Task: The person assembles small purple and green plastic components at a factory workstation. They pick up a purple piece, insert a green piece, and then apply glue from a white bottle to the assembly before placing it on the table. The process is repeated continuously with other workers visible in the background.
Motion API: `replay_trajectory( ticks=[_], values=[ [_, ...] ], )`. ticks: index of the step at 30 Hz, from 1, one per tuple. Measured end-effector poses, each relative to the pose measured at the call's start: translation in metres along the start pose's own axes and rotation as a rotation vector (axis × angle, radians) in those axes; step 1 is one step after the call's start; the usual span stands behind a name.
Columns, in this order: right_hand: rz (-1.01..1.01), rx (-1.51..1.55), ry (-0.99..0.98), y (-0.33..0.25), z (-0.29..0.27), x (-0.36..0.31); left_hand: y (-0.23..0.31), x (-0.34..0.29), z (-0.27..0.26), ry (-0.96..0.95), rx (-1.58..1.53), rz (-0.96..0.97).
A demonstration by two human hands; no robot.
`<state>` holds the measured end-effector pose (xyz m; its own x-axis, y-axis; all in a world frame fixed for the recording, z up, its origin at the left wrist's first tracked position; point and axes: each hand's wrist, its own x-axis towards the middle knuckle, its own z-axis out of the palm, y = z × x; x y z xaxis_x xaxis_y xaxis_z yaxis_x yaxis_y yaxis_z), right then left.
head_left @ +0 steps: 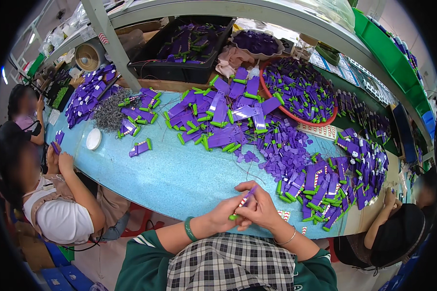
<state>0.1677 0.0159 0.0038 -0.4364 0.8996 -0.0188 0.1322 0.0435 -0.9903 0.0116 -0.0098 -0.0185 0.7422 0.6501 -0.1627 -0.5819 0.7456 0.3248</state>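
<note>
Over the near edge of the table, my left hand (222, 213) and my right hand (263, 208) are both closed around one small purple plastic piece (249, 195). It has a bright green end and a red-and-white striped strip along its side. Fingers hide part of it. Just beyond my right hand lies a pile of purple pieces with green ends (325, 184), several bearing striped strips. Farther back, a larger heap of similar purple-and-green pieces (218, 109) spreads over the table. Small flat purple parts (286, 150) lie heaped between the two piles.
A red basket (306, 122) full of purple pieces and a black crate (179, 72) stand at the back. Left are a grey wiry heap (112, 114) and a white round lid (93, 139). A shelf beam (238, 14) crosses above. Co-workers sit left (65, 216) and right (388, 233).
</note>
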Motion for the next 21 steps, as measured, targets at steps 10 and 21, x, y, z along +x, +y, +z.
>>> replay_trajectory(
  ticks=[10, 21],
  values=[
    [0.113, 0.555, -0.095, 0.001, -0.011, -0.002, 0.007, 0.000, 0.010, -0.030, 0.330, 0.011],
    [0.223, 0.731, -0.037, -0.011, -0.018, 0.003, 0.048, -0.009, 0.024, -0.028, 2.159, 1.344]
  ],
)
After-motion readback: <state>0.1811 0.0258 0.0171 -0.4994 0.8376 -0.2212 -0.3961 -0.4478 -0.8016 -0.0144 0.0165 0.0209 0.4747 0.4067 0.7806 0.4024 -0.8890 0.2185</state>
